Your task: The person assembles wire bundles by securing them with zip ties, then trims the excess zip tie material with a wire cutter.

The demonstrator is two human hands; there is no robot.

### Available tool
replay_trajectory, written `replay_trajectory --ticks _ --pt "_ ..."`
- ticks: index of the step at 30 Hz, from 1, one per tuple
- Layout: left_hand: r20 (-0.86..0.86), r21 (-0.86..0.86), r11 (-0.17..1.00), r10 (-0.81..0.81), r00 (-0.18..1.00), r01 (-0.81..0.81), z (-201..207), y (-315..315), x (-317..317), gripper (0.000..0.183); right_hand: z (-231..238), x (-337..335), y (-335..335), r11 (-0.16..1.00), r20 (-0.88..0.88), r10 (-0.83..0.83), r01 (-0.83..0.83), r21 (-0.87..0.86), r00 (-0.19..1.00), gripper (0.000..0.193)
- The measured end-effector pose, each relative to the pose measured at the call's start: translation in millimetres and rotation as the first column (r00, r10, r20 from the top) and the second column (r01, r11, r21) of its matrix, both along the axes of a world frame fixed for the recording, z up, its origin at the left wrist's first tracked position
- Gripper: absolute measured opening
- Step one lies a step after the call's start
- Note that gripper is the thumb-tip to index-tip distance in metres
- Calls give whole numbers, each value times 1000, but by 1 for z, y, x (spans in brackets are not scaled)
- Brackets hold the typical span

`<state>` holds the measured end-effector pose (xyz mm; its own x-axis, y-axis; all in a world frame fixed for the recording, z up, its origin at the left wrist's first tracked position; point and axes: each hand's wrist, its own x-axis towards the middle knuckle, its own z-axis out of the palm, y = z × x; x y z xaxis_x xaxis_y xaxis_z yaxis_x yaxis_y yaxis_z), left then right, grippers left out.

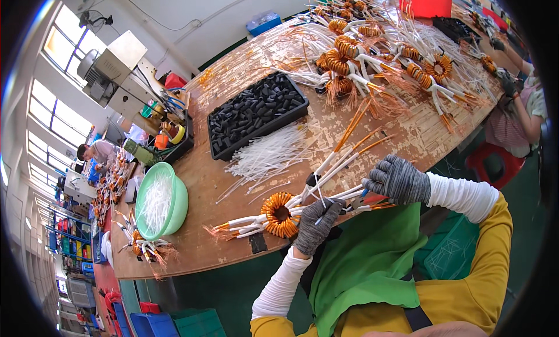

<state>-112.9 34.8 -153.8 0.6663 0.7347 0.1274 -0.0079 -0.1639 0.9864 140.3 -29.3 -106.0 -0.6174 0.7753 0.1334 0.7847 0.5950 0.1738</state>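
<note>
A ring coil (280,214) wound with orange-copper wire lies near the table's front edge, its white-sleeved leads fanning out both ways. Grey-gloved, my left hand (318,225) is closed around the leads just right of the ring. A white cable tie (318,191) sticks up from between its fingers. My right hand (399,180), also in a grey glove, is curled into a fist above the right-hand leads. Blue and red bits show under its fingers, perhaps part of a hand tool, but the fist hides most of it. A black sleeve piece (313,178) sits on the upper leads.
Ahead stands a black tray (259,115) of short black tubes, beside loose white cable ties (271,156). A green bowl (173,202) of ties stands left, near another coil (140,244). Finished-looking coils (349,60) pile up at the far right. Another person's gloved hand (508,83) works there.
</note>
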Motion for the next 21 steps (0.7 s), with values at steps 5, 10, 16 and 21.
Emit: replay_trajectory --ticks 5,10,16,21 --pt "41 62 998 18 999 -20 -2 0 1 16 -10 -1 -1 1000 -36 9 -9 10 999 35" --pt "43 -314 943 133 990 -113 4 -7 -13 23 11 -4 -2 950 -5 -134 127 -286 991 42" --pt "187 -384 905 268 945 -180 -3 -12 -20 27 16 -20 16 993 -30 -15 18 119 999 37" --pt "174 -369 910 270 947 -192 -5 -16 -20 28 13 -33 18 996 -2 -48 48 76 999 33"
